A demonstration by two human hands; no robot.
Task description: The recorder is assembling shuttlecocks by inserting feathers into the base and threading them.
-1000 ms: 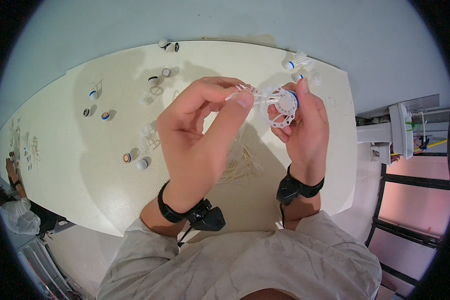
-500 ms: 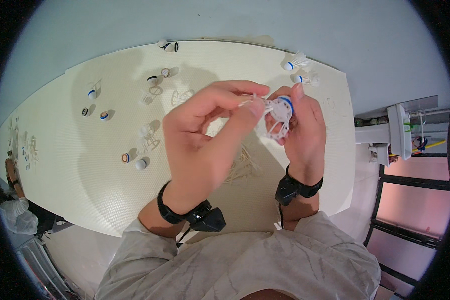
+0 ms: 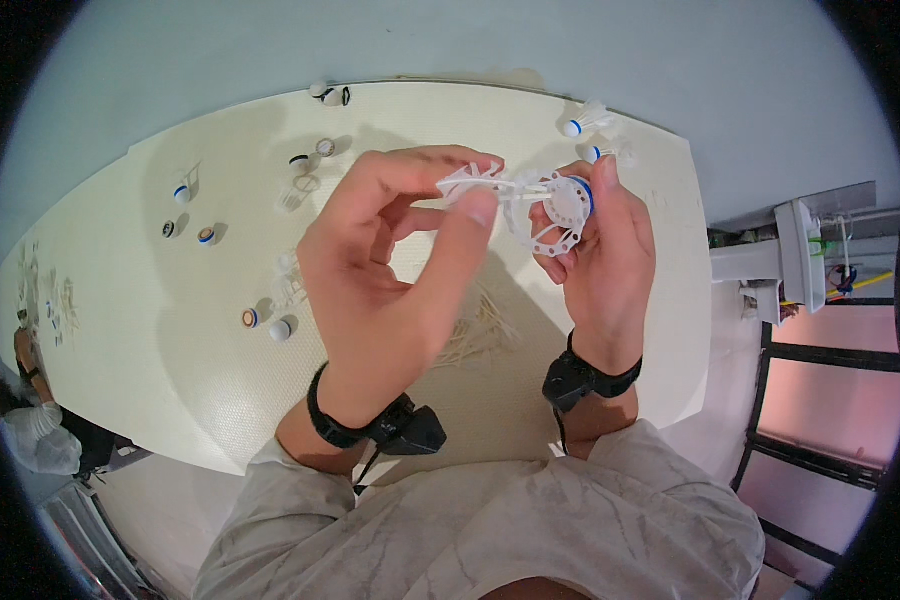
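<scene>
Probably very light and easily creased, the white feather seems best pinched along its thin stem; to its right, the white ring looks thin and bendy, while the blue-banded shuttlecock head seems firm enough to grip round its side. All three are above the tabletop. The left hand pinches the feather between thumb and forefinger; the right hand curls its fingers round the head, thumb upright beside it.

Open table at right, pale sticks mid-way
</scene>
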